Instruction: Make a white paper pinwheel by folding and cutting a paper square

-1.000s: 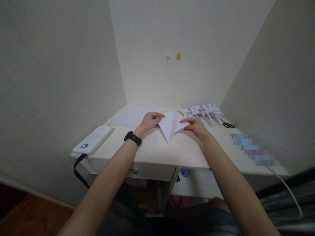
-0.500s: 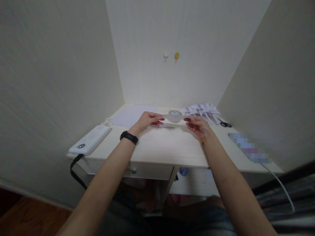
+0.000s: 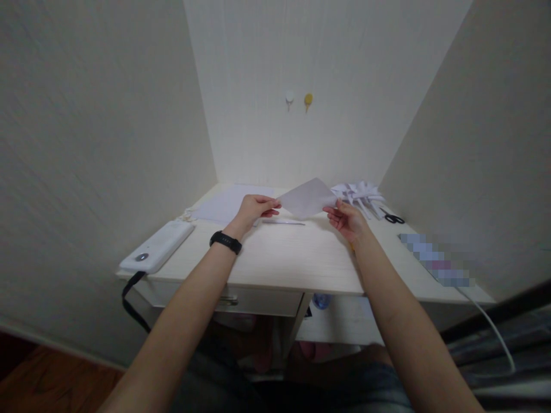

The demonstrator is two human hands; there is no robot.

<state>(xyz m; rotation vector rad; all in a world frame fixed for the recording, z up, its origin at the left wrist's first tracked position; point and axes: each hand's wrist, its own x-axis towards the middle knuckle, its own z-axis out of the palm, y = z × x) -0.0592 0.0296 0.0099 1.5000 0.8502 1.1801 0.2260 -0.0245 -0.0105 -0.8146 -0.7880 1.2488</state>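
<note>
A folded white paper triangle (image 3: 307, 198) hangs in the air above the desk (image 3: 293, 258), its point turned up and away from me. My left hand (image 3: 253, 209), with a black band on its wrist, pinches the paper's left corner. My right hand (image 3: 346, 220) pinches the right corner. Below the paper lies a thin strip of paper (image 3: 284, 221) on the desktop.
A sheet of white paper (image 3: 228, 202) lies at the back left. A heap of folded white paper shapes (image 3: 359, 194) sits at the back right, with black scissors (image 3: 392, 217) beside it. A white power bank (image 3: 157, 246) with a black cable rests at the desk's left edge. Walls enclose three sides.
The paper triangle has flipped: a second ago it lay pointing toward me on the desk, then went edge-on, and now points up and away. Both hands kept their hold.
</note>
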